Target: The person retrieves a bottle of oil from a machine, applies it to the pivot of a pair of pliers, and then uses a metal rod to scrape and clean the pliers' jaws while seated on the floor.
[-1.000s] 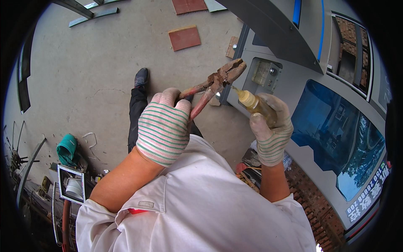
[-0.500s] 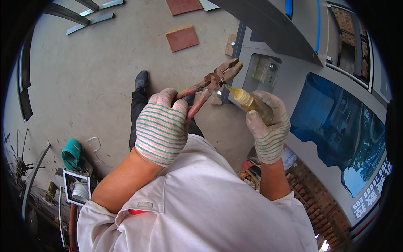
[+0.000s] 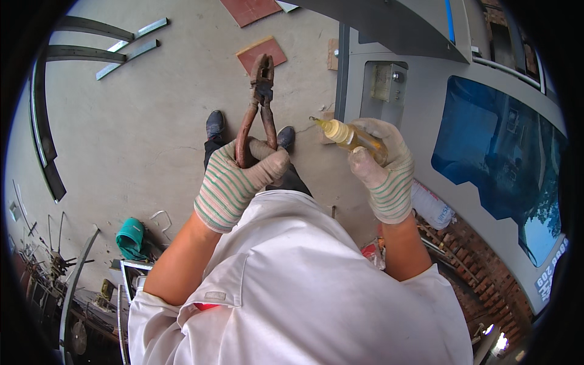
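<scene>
Pliers (image 3: 263, 91) in left hand (image 3: 240, 173), grasped low on the handles, head pointing away from the body, held above the floor (image 3: 152, 115). Rusty brown all over, handles spread apart, narrow gap showing between the jaws. Bottle (image 3: 359, 141) of yellowish liquid in right hand (image 3: 386, 173), clasped between thumb and fingers, nozzle (image 3: 323, 125) aimed toward the pliers' side but well apart from them. Striped gloves (image 3: 222, 198) on both hands. Beyond the pliers, flat on the floor, red board (image 3: 278, 53). To the right, grey machine (image 3: 423, 121) with blue window (image 3: 499, 146). At lower left, green bucket (image 3: 130, 237).
</scene>
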`<state>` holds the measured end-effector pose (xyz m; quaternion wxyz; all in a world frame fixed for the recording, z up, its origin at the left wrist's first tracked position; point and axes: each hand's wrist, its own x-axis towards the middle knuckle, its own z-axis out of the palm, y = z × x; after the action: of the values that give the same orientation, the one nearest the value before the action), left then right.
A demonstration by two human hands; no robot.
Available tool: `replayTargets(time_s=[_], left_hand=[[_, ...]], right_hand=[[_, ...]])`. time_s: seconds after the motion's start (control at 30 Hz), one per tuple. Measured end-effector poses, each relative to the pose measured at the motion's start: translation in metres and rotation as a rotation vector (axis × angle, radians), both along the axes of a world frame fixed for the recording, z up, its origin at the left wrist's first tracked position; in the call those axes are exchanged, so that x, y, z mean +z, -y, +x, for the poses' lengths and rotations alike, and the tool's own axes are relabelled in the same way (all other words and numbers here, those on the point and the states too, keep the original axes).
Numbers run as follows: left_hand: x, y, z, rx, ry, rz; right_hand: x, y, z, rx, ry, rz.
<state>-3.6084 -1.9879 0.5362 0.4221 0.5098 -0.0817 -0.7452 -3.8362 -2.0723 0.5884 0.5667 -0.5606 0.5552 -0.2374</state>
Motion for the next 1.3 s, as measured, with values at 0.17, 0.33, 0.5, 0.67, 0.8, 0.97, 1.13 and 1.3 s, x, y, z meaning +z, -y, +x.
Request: replayTargets(time_s=[0.17, 0.33, 0.5, 0.67, 0.8, 0.97, 1.13, 1.3], left_hand=[[-0.005, 0.002, -0.002, 0.198, -0.284, -0.002], [0.001, 0.006, -0.010, 0.272, -0.366, -0.028], [0.000, 0.003, -0.014, 0.163, -0.421, -0.079], [0.006, 0.006, -0.023, 0.093, -0.465, -0.166], [0.006, 0.004, -0.025, -0.005, -0.419, -0.219], [0.008, 0.004, -0.030, -0.077, -0.382, -0.264], [0.005, -0.001, -0.030, -0.144, -0.375, -0.345], [0.007, -0.003, -0.028, -0.197, -0.308, -0.366]], right_hand=[[0.006, -0.006, 0.003, -0.031, 0.161, 0.218], [-0.004, -0.017, 0.002, -0.106, 0.298, 0.276], [-0.018, -0.020, -0.006, -0.091, 0.306, 0.134], [-0.008, -0.016, -0.010, -0.151, 0.309, 0.169], [-0.005, -0.013, -0.011, -0.122, 0.146, -0.035], [0.015, 0.001, -0.006, -0.065, -0.013, -0.166], [0.020, 0.004, -0.008, -0.019, -0.065, -0.261], [0.025, 0.007, -0.009, 0.092, -0.265, -0.557]])
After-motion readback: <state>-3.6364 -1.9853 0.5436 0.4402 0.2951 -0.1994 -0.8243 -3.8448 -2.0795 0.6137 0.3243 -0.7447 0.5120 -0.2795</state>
